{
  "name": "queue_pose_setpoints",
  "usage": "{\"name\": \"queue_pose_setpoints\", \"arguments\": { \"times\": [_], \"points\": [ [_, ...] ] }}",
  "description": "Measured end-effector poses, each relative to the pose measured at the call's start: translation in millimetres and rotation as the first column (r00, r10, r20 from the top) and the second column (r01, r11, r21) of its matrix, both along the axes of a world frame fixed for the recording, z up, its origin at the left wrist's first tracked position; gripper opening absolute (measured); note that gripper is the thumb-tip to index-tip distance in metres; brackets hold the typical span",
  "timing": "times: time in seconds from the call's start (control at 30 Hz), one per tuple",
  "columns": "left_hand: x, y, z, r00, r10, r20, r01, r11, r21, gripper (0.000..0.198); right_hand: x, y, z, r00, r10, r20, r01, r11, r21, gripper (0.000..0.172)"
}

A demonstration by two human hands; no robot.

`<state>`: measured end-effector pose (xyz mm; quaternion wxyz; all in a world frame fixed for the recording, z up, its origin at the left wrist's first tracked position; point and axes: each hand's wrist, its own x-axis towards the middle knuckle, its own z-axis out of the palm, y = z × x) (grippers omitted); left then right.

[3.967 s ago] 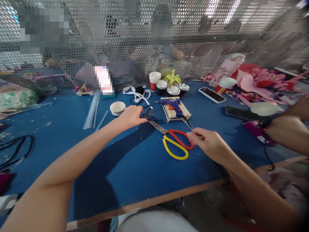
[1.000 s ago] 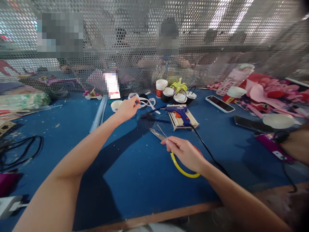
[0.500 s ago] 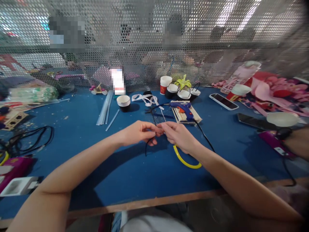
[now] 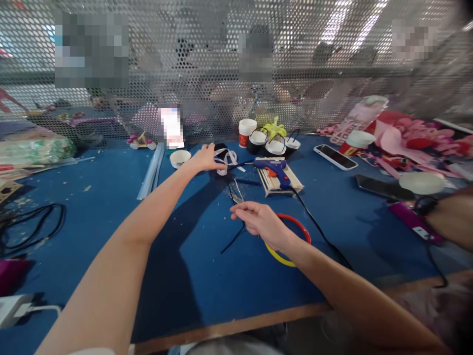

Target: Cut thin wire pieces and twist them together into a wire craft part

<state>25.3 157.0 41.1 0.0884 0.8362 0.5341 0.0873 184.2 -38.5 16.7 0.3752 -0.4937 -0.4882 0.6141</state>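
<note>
In the head view, the left hand point(image 4: 209, 159) reaches across the bench point(image 4: 210, 296) with fingers and thumb spread apart, beside the loops of white ribbon point(image 4: 222, 171). Whether a fingertip touches the ribbon cannot be told. The right hand point(image 4: 258, 222) is nearer the person's body, thumb and fingers drawn together in a pinch that appears to hold the black cord point(image 4: 232, 240). One end of the cord trails toward the person and to the left; the other runs away from them, toward the ribbon. A thin pale strand point(image 4: 239, 190) lies just beyond the right fingertips, too fine to say if it is caught too.

The ribbon lies ahead and slightly left of the right hand, just right of the left one, so the left hand is clearly nearer. Being looped, it shows no single long axis, while the cord's length points roughly between the two hands. Under the right hand lie the scissors point(image 4: 303, 227), handles toward the person. The glue gun point(image 4: 275, 169) rests on a wooden stick panel point(image 4: 293, 181) farther right, and a white-topped cup point(image 4: 180, 158) stands just left of the left hand
</note>
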Motion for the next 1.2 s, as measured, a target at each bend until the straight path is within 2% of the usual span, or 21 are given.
{"name": "queue_pose_setpoints", "arguments": {
  "times": [0.03, 0.1, 0.17, 0.23, 0.33, 0.5, 0.6, 0.7, 0.77, 0.8, 0.93, 1.0, 1.07, 1.13, 1.2],
  "points": [
    [4.9, 8.3, -7.9, 1.000, -0.001, -0.028, -0.001, 0.998, -0.065, 0.098, 0.6, 0.1, -1.0, 1.000, 0.006, 0.005, -0.006, 1.000, 0.002, 0.028],
    [12.1, 17.7, -20.0, 0.999, -0.007, -0.049, 0.003, 0.997, -0.071, 0.102, 1.8, 0.5, -2.1, 1.000, 0.013, 0.016, -0.013, 1.000, 0.005, 0.028],
    [16.1, 21.1, -26.1, 0.998, -0.010, -0.061, 0.006, 0.999, -0.054, 0.089, 2.8, 1.1, -1.2, 1.000, 0.015, 0.025, -0.015, 1.000, 0.006, 0.028],
    [18.0, 22.5, -26.6, 0.998, -0.018, -0.067, 0.015, 0.998, -0.054, 0.065, 3.4, 1.3, 1.6, 0.999, 0.008, 0.032, -0.008, 1.000, 0.002, 0.027],
    [20.1, 24.5, -22.2, 0.997, -0.036, -0.068, 0.031, 0.997, -0.070, 0.035, 4.0, 0.6, 5.9, 0.999, 0.005, 0.050, -0.005, 1.000, -0.005, 0.027],
    [21.3, 26.6, -12.0, 0.999, -0.021, -0.041, 0.017, 0.996, -0.092, 0.015, 4.7, -0.2, 4.5, 0.999, 0.023, 0.046, -0.023, 1.000, 0.002, 0.028],
    [16.9, 32.1, 2.3, 1.000, 0.007, 0.017, -0.005, 0.995, -0.103, 0.014, 5.0, -0.1, 2.1, 0.999, 0.020, 0.050, -0.020, 1.000, -0.001, 0.028],
    [10.8, 46.7, 21.9, 0.986, 0.051, 0.158, -0.042, 0.998, -0.056, 0.024, 5.0, -0.1, 1.5, 0.998, 0.020, 0.061, -0.020, 1.000, 0.001, 0.029],
    [9.1, 60.6, 33.2, 0.880, 0.101, 0.464, -0.121, 0.993, 0.013, 0.023, 5.0, -0.2, 1.2, 0.998, 0.022, 0.055, -0.022, 1.000, -0.001, 0.030],
    [9.3, 67.8, 37.7, 0.823, 0.108, 0.558, -0.157, 0.987, 0.040, 0.020, 5.2, -0.2, 0.7, 0.999, 0.021, 0.048, -0.021, 1.000, -0.003, 0.030],
    [14.7, 91.9, 49.7, 0.654, 0.048, 0.755, -0.178, 0.980, 0.092, 0.016, 6.2, 0.0, -2.9, 1.000, 0.022, 0.016, -0.022, 1.000, -0.011, 0.030],
    [15.9, 99.5, 53.9, 0.603, 0.017, 0.797, -0.204, 0.970, 0.134, 0.019, 6.5, 0.2, -4.6, 1.000, 0.028, 0.012, -0.028, 1.000, -0.013, 0.030],
    [14.0, 104.1, 56.2, 0.623, 0.015, 0.782, -0.272, 0.942, 0.199, 0.020, 6.3, 0.3, -5.2, 0.999, 0.030, 0.016, -0.029, 0.999, -0.018, 0.030],
    [10.2, 105.3, 54.7, 0.713, 0.043, 0.700, -0.332, 0.900, 0.282, 0.019, 5.6, 0.2, -4.6, 0.999, 0.031, 0.018, -0.031, 0.999, -0.027, 0.029],
    [7.7, 102.9, 48.3, 0.824, 0.087, 0.560, -0.305, 0.901, 0.309, 0.019, 4.7, -0.2, -3.4, 0.999, 0.029, 0.020, -0.028, 0.999, -0.034, 0.028]
  ]
}}
